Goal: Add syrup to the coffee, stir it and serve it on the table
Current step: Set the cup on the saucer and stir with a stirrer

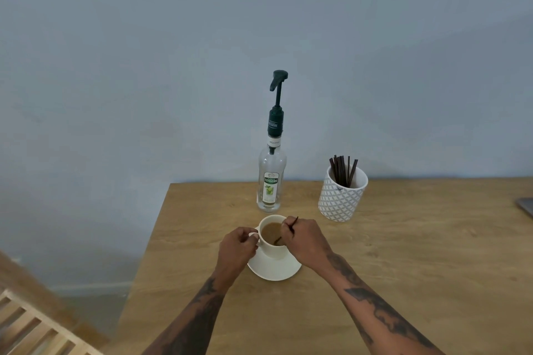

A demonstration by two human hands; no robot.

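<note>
Stirring step: right hand [302,239] fingers pinch stirrer [292,227] in coffee cup [272,239]; left hand [238,248] fingers pinch handle. Next: withdraw stirrer, serve.

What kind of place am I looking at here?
Probably a small home or café coffee corner: a wooden table against a plain blue-grey wall, a clear glass syrup bottle with a dark green pump, and a white patterned pot of dark stir sticks.

One head-worn view looks forward and down, close over the table [403,268].
</note>
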